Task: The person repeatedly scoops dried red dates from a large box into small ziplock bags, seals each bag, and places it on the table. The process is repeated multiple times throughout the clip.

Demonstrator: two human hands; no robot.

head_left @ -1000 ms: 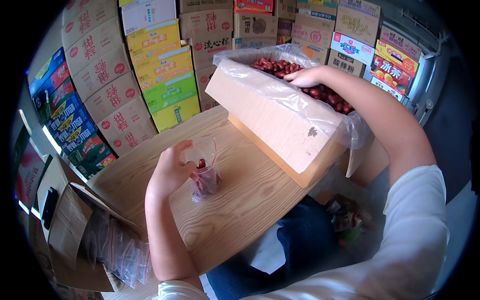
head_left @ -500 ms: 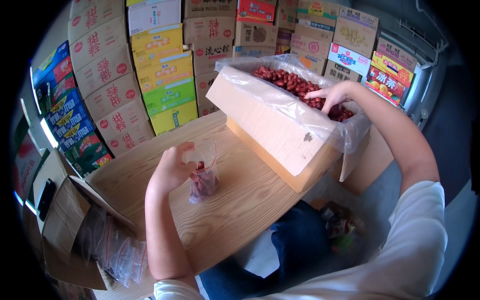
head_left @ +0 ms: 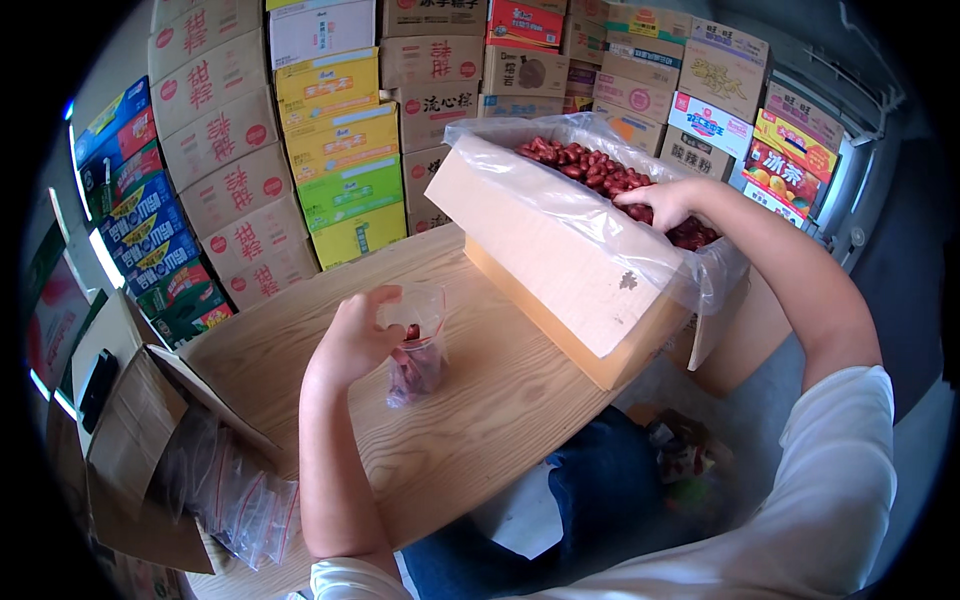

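My left hand (head_left: 352, 338) pinches the upper edge of a clear zip bag (head_left: 417, 376), which stands upright on the wooden table with its mouth spread. Dark red dates fill its lower part. To the right, a tilted cardboard box (head_left: 540, 245) lined with clear plastic holds a heap of red dates (head_left: 578, 162). Into that heap reaches my right hand (head_left: 664, 203), its fingers curled round some dates. The fingertips are partly hidden among the fruit.
An open carton (head_left: 135, 440) at the left holds several empty zip bags (head_left: 235, 500). Stacked cartons (head_left: 345, 140) line the far side beyond the wooden table (head_left: 480, 420). Packaging (head_left: 690, 450) lies on the floor beside my leg.
My right hand has closed its fingers deeper among the dates. My left hand keeps holding the zip bag. The whole view has shifted slightly.
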